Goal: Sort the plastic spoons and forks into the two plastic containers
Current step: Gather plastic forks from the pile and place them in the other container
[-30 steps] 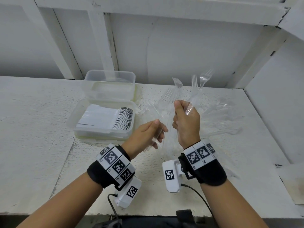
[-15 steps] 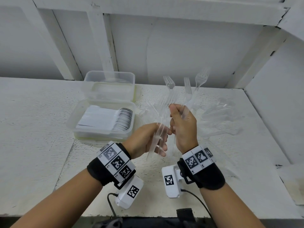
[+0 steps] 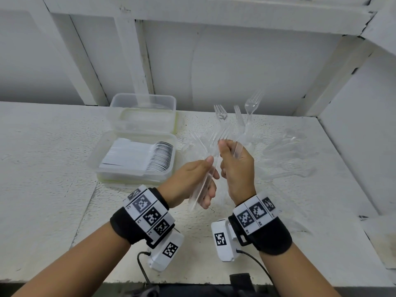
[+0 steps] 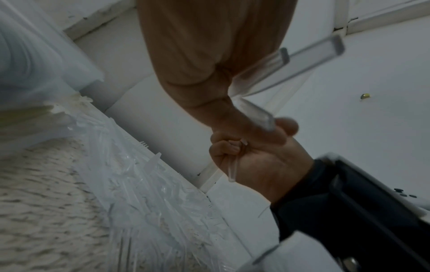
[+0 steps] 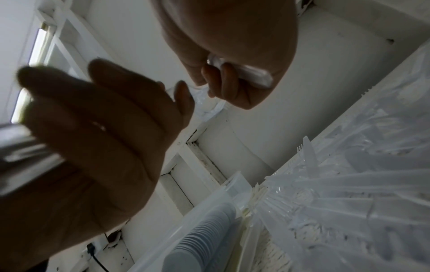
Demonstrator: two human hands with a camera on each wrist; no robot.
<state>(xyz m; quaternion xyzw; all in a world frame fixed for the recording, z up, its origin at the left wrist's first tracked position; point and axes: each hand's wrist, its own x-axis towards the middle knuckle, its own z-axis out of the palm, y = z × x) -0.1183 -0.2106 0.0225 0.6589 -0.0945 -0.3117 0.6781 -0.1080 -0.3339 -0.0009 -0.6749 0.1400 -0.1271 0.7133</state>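
Plainly, the clear thin plastic forks (image 3: 232, 125) are the matter in hand; the right hand (image 3: 236, 168) is curled round a small fan of them by the handles, tines up and splayed above the knuckles; the left hand (image 3: 192, 181) is closed on a few clear handles of its own, which slant down past its palm, and the left wrist view shows the fingers bent round those stems; whether they are forks or spoons I cannot tell, for their heads are hidden. A loose heap of clear plastic cutlery (image 3: 285, 155) lies on the rough white desk (image 3: 42, 179) to the right of the hands; the nearer clear rectangular plastic container (image 3: 120, 175) holds a neat nested row of white plastic spoons (image 3: 158, 155), and the farther clear rectangular plastic container (image 3: 141, 103) just behind it looks empty, though its floor is hard to read. By my judgement these pieces are very light, stiff yet brittle, and slick against each other, so a bundle will slide and fan out unless pinched firmly; the best hold is at mid-handle with thumb across the stack, away from the tines, which could snag or snap; being transparent, strays are easily missed on the pale desk.
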